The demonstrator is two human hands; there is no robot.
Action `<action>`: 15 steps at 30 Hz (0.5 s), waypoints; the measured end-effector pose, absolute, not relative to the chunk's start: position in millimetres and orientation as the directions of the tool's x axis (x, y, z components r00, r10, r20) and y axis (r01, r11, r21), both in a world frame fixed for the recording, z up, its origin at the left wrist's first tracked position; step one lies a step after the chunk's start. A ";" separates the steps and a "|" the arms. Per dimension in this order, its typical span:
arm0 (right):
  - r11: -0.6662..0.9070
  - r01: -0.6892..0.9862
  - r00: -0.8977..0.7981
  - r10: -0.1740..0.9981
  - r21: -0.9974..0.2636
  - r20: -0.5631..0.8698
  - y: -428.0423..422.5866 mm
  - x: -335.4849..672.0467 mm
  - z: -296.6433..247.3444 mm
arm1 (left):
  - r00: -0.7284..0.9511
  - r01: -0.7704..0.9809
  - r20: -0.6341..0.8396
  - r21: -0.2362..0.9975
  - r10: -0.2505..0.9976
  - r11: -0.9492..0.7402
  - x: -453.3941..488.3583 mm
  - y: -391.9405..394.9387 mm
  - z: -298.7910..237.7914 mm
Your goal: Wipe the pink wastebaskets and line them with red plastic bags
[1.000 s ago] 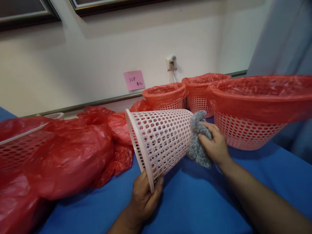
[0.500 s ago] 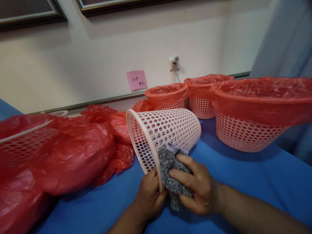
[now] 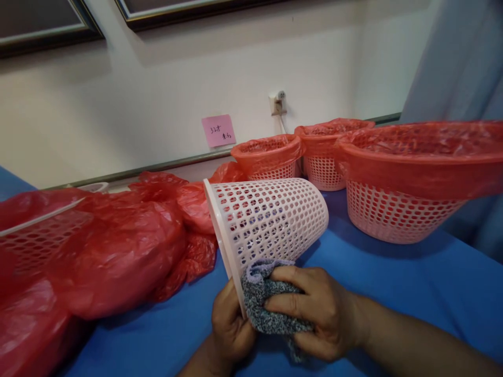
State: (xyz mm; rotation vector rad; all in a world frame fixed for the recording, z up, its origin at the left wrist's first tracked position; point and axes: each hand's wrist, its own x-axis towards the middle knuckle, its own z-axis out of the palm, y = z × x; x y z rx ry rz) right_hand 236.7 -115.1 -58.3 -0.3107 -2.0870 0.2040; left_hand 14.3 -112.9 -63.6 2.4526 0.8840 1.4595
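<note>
A white perforated plastic wastebasket (image 3: 271,214) lies on its side, its wide rim facing left. My left hand (image 3: 231,324) grips the near part of that rim, some fingers hidden inside the opening. In my right hand (image 3: 318,309) is a bunched grey cloth (image 3: 267,301) with a lilac edge, pressed against the basket's outer wall just beside the rim. The cloth covers part of the lower wall.
Red plastic bags (image 3: 121,251) heap up on the left, partly over another white basket (image 3: 47,230). Behind and to the right stand red-lined baskets, the largest lined basket (image 3: 404,209) at right. All rest on a blue-covered table (image 3: 424,293) against the wall.
The cloth and my right hand have moved down and slightly left along the basket near its rim. The basket has turned, so less of its opening shows. My left hand shifted slightly left and down.
</note>
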 end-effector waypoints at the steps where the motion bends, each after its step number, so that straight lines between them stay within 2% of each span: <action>1: 0.951 0.156 -0.467 0.310 -0.268 0.828 -114.2 237.5 -60.2 | 0.352 0.413 0.752 0.409 0.557 -0.814 14.4 -112.7 -62.7; 4: 0.894 0.297 -0.288 0.420 -0.337 0.861 -103.1 246.5 -66.4 | 0.345 0.455 0.741 0.404 0.575 -0.793 14.4 -112.2 -62.9; 6: 0.775 0.421 -0.044 0.535 -0.470 0.844 -87.5 259.2 -69.7 | 0.350 0.464 0.733 0.406 0.584 -0.788 14.3 -111.5 -65.0; 8: 0.601 0.459 0.239 0.625 -0.654 0.743 -67.2 275.8 -72.1 | 0.384 0.433 0.719 0.414 0.579 -0.801 14.7 -110.4 -67.0; 10: 0.431 0.351 0.443 0.706 -0.831 0.553 -47.7 292.2 -73.7 | 0.416 0.396 0.712 0.418 0.566 -0.818 15.9 -109.2 -67.9; 12: 0.309 0.192 0.513 0.777 -0.932 0.364 -34.9 302.4 -75.1 | 0.444 0.373 0.707 0.413 0.550 -0.831 17.4 -108.2 -68.1; 13: 0.283 0.155 0.513 0.796 -0.946 0.322 -32.2 303.9 -75.8 | 0.456 0.365 0.705 0.409 0.544 -0.836 18.1 -107.9 -68.1; 15: 0.329 0.212 0.485 0.782 -0.920 0.391 -35.0 298.8 -77.6 | 0.480 0.363 0.697 0.395 0.533 -0.844 19.3 -107.5 -68.3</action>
